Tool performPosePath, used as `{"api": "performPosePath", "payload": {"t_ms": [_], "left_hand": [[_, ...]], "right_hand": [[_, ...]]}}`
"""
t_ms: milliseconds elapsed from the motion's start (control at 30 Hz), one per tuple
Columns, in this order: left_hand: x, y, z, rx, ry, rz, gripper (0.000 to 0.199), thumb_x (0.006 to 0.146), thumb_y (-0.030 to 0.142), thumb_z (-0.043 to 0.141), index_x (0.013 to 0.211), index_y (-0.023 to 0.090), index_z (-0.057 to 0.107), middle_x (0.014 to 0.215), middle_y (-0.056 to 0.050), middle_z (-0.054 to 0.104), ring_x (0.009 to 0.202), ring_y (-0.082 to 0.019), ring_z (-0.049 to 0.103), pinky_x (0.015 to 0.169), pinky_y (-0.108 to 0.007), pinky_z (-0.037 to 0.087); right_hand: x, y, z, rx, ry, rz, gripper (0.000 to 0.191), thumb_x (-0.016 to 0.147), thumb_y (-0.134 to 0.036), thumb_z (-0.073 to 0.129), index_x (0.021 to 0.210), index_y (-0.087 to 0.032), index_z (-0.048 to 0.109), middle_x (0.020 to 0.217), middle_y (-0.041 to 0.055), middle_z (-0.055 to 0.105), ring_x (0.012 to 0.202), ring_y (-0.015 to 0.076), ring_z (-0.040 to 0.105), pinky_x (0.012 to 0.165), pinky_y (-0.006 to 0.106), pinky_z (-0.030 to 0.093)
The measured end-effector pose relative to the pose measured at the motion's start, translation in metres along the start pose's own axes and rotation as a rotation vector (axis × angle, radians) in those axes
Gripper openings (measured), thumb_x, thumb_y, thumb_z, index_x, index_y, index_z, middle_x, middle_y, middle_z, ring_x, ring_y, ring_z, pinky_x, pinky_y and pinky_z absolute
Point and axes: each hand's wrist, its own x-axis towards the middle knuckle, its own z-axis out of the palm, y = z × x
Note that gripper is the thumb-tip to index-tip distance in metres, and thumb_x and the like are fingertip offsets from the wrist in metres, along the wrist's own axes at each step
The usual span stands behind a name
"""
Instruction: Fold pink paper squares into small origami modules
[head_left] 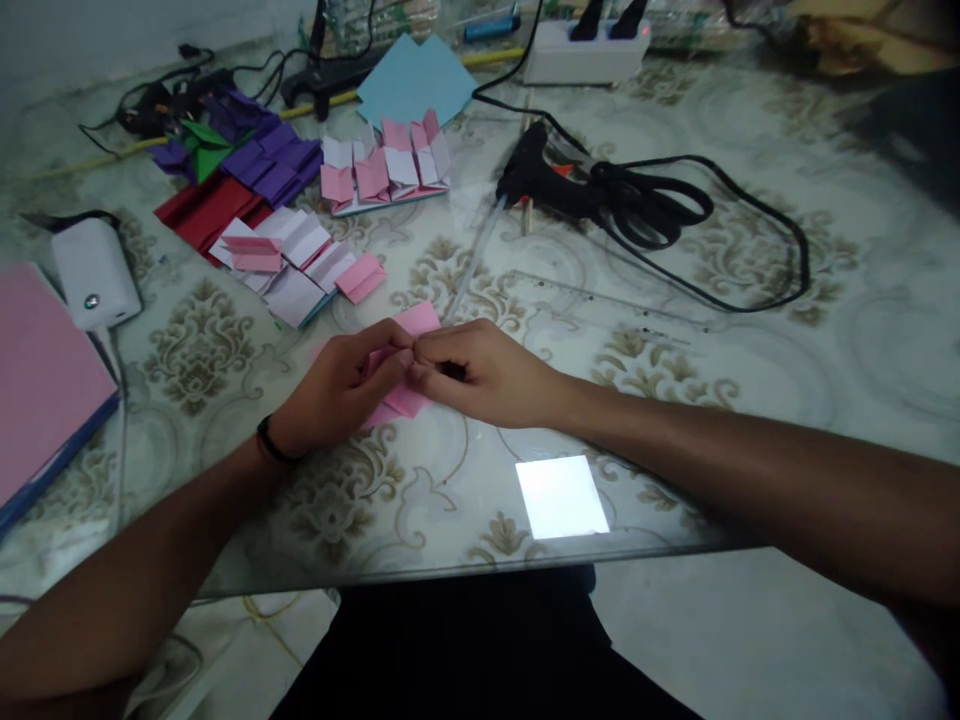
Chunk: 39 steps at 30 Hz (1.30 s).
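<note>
Both hands meet over a piece of pink folded paper (409,397) on the patterned table. My left hand (341,385) is closed, thumb and fingers pinching the paper from the left. My right hand (487,375) is closed too, its thumb and forefinger pinching at the paper's right side, with the fingertips of both hands touching or nearly so. Fingers hide much of the pink paper. Just beyond lie pink-and-white folded paper pieces (292,262), with a similar pink-and-white folded strip (386,165) farther back.
A black glue gun (551,180) with a coiled cord lies at the back right, near a clear ruler (615,305). Purple folded paper (274,165), red paper (202,215) and blue sheets (420,80) sit behind. A white device (96,275), pink sheets (45,380) and a power strip (585,55) also show.
</note>
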Motion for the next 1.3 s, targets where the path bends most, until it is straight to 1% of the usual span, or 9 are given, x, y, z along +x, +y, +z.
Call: {"api": "performPosePath", "payload": {"t_ms": [333, 567, 1067, 1300], "left_hand": [[0.0002, 0.0027, -0.0005, -0.002, -0.002, 0.003, 0.018, 0.095, 0.031, 0.05, 0.089, 0.018, 0.061, 0.073, 0.002, 0.059, 0.067, -0.013, 0.052, 0.065, -0.027, 0.041], [0.0005, 0.0053, -0.0004, -0.004, -0.005, -0.009, 0.018, 0.095, 0.031, 0.049, 0.089, 0.019, 0.061, 0.075, 0.002, 0.06, 0.069, -0.014, 0.053, 0.065, -0.027, 0.042], [0.0006, 0.0029, 0.0002, 0.02, 0.009, -0.01, 0.018, 0.094, 0.03, 0.049, 0.091, 0.018, 0.062, 0.078, 0.001, 0.062, 0.072, -0.014, 0.056, 0.066, -0.027, 0.044], [0.0009, 0.003, 0.0007, 0.021, 0.02, 0.018, 0.017, 0.093, 0.029, 0.05, 0.088, 0.018, 0.062, 0.073, 0.003, 0.059, 0.067, -0.012, 0.053, 0.063, -0.026, 0.042]], "right_hand": [[-0.0005, -0.0002, -0.0006, 0.002, -0.005, 0.002, 0.032, 0.092, -0.019, 0.051, 0.063, -0.019, 0.039, 0.058, -0.0051, 0.038, 0.055, 0.0087, 0.038, 0.057, 0.024, 0.029], [-0.0008, -0.0009, -0.0009, 0.002, 0.0, 0.007, 0.033, 0.092, -0.019, 0.051, 0.063, -0.019, 0.037, 0.058, -0.0051, 0.038, 0.055, 0.0086, 0.037, 0.056, 0.024, 0.029], [-0.0016, -0.0006, -0.0011, -0.015, 0.007, -0.002, 0.032, 0.092, -0.019, 0.051, 0.063, -0.019, 0.038, 0.058, -0.0052, 0.038, 0.055, 0.0083, 0.037, 0.056, 0.024, 0.029], [-0.0017, -0.0016, -0.0018, -0.025, 0.004, -0.011, 0.032, 0.092, -0.018, 0.051, 0.063, -0.019, 0.039, 0.058, -0.0053, 0.038, 0.056, 0.008, 0.037, 0.057, 0.024, 0.029]]}}
